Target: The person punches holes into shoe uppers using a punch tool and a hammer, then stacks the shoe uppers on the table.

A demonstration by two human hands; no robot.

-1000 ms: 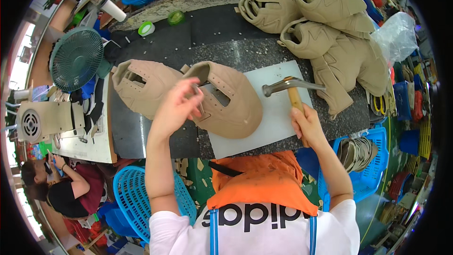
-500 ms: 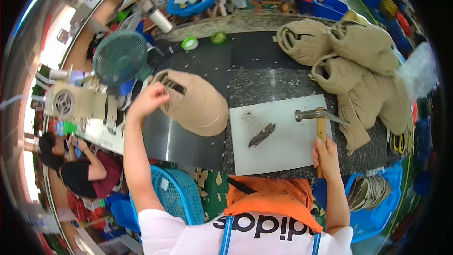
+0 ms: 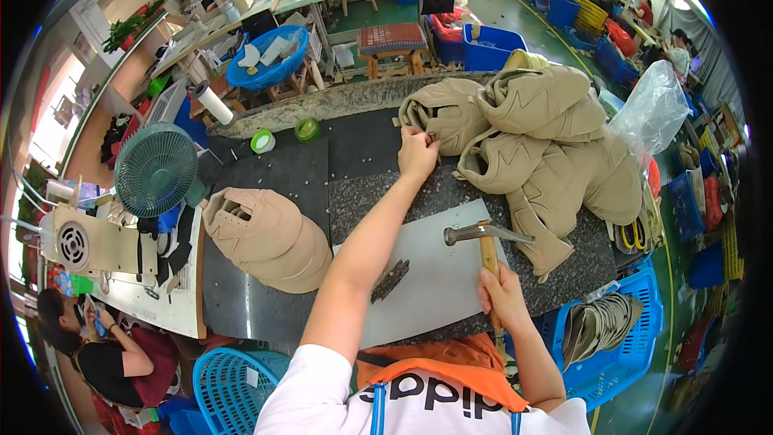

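My right hand [image 3: 502, 296] is wrapped round the wooden handle of a hammer [image 3: 489, 254], its metal head raised over the right edge of a white board [image 3: 439, 274]. My left arm stretches across the board to a pile of beige shoe uppers. There my left hand [image 3: 419, 155] has its fingers closed at the near edge of the leftmost shoe upper [image 3: 448, 113]; the fingertips are partly hidden. Other shoe uppers [image 3: 555, 165] lie heaped to the right. A stack of nested shoe uppers [image 3: 270, 239] stands on the left of the dark table. A dark, worn strip [image 3: 390, 280] rests on the board.
A green fan [image 3: 157, 169] stands at the table's left, with two rolls of green tape [image 3: 262, 141] near the back edge. Blue baskets [image 3: 233, 387] sit below the table, one holding stacked beige pieces [image 3: 602, 329]. A person [image 3: 121, 354] sits at far left.
My left hand has left the stack of shoe uppers on the left and crossed to the pile on the right. The view has shifted rightward; my right hand still holds the hammer.
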